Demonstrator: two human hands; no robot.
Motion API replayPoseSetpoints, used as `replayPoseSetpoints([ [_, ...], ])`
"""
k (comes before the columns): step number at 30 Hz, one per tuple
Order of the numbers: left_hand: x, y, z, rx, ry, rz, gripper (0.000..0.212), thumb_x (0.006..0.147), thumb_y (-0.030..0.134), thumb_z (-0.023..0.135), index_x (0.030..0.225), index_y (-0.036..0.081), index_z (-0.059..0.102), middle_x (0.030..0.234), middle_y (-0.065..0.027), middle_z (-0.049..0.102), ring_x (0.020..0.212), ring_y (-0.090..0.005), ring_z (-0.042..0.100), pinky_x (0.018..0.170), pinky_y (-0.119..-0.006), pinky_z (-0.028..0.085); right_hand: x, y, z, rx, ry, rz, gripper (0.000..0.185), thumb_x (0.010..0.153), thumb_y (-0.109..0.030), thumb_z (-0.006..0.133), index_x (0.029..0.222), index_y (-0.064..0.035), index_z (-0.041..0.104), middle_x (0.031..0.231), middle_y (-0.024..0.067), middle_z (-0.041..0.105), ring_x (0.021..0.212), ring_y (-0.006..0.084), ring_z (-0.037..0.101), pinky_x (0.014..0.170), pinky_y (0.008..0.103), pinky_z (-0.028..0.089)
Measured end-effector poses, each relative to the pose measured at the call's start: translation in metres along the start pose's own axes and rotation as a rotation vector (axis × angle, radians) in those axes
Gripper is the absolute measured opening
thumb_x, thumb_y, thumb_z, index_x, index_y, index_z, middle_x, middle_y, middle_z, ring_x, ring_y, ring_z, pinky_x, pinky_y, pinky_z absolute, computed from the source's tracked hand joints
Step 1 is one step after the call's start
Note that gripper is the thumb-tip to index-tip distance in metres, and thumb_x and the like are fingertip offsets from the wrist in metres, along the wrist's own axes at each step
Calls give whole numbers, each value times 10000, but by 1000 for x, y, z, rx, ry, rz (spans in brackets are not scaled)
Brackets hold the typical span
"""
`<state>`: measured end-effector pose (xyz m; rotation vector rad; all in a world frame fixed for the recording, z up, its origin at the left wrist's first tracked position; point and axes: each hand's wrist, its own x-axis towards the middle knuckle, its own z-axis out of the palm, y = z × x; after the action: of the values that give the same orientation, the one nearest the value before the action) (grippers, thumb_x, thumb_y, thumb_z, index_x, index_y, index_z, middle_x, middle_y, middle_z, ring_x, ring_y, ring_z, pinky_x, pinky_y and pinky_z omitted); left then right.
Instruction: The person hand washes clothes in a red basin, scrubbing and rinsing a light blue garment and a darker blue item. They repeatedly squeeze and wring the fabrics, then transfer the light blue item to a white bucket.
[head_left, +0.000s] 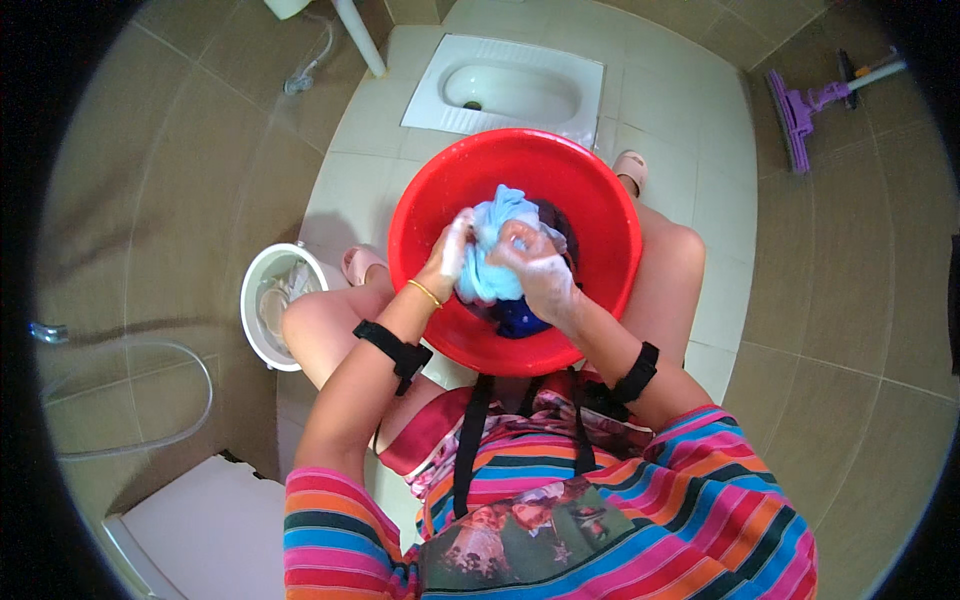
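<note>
A bunched light-blue cloth (491, 274), streaked with suds, is gripped between both my hands over a large red plastic basin (517, 161). My left hand (450, 251) holds its left side, with foam across the back of the hand. On the right side, my foamy right hand (536, 270) is closed on the same cloth, the fingers curled. Beneath lie a dark-blue cloth (523, 321) and a dark maroon cloth (559, 225), both partly hidden by the hands and the light-blue cloth. The basin is between my knees.
A white squat toilet (517, 82) is set in the tiled floor beyond the basin. At left stands a white bin (251, 330) with waste inside. A hose (202, 390) hangs along the left wall, and a purple mop head (795, 120) leans at the right wall.
</note>
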<state>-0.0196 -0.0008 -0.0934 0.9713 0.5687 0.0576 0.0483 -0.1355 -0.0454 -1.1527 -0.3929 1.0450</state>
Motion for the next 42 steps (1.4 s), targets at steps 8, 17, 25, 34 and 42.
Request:
replayPoseSetpoints([
  [8, -5, 30, 24, 107, 212, 331, 408, 875, 54, 495, 1268, 67, 387, 1117, -110, 524, 992, -184, 518, 837, -324, 434, -14, -7, -3, 281, 109, 178, 525, 853, -283, 574, 1284, -116, 323, 1246, 79, 376, 1074, 200, 485, 892, 354, 412],
  [17, -56, 14, 120, 1126, 440, 649, 266, 748, 173, 639, 967, 70, 528, 920, -211, 541, 818, -402, 553, 690, -465, 458, 50, 32, -39, 908, -402, 161, 332, 909, -323, 420, 1024, -40, 549, 947, 124, 597, 863, 235, 579, 819, 387, 478],
  [25, 9, 8, 32, 665, 446, 446, 181, 824, 188, 546, 849, 34, 637, 802, -143, 638, 762, -286, 616, 683, -388, 474, 22, 20, 3, 710, 330, 218, 180, 889, -171, 454, 965, -65, 577, 916, 70, 616, 826, 198, 599, 751, 339, 502],
  [34, -31, 45, 12, -398, -164, -282, 443, 907, 428, 389, 1117, 56, 505, 1058, -105, 598, 983, -242, 577, 883, -414, 438, 29, -40, -14, 911, 58, 96, 112, 828, -156, 583, 873, -58, 615, 841, 70, 647, 778, 210, 624, 783, 361, 492],
  [42, -37, 36, 5, 58, 97, 38, 453, 753, -62, 484, 1187, 51, 426, 1027, -82, 555, 970, -195, 558, 817, -324, 482, 25, -71, -42, 885, -1, 31, 355, 770, -46, 505, 1123, -9, 488, 1017, 140, 556, 932, 269, 555, 880, 408, 432],
])
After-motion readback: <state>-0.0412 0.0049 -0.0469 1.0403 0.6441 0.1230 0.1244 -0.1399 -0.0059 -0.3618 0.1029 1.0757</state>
